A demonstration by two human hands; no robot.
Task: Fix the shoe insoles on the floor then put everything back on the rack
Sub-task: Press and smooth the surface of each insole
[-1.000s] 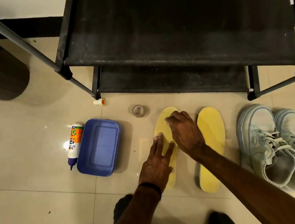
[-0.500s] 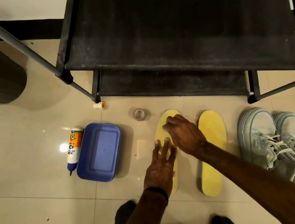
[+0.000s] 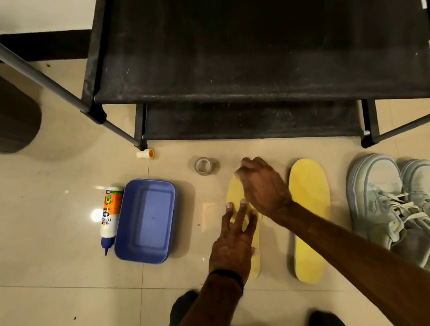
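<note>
Since a moment ago the right hand [image 3: 263, 188] has slid up toward the toe end of the left yellow foam insole [image 3: 235, 196], its fingers curled down over the tip; it is a little blurred, so I cannot tell whether it grips the edge or only presses on it. Nearest to the person, two dark-socked feet [image 3: 183, 309] stand on the pale tiled floor [image 3: 50, 302]. Just beyond them the left hand [image 3: 234, 243], a black band at its wrist, lies flat and open with fingers spread on the middle of that same insole, pinning it down. Beside it, apart, lies the second yellow foam insole [image 3: 310, 219], partly crossed by the right forearm. Right of that sits a pair of pale grey-blue laced sneakers [image 3: 401, 208], side by side. To the left rests a blue rectangular plastic tray [image 3: 145, 221], and a white glue bottle with an orange label [image 3: 109, 217] lies touching its left side, blue nozzle toward the person. Farther on sit a small roll of clear tape [image 3: 203, 165] and a little white and orange cap [image 3: 145, 154], near the foot of the black metal and fabric shoe rack [image 3: 249, 51].
</note>
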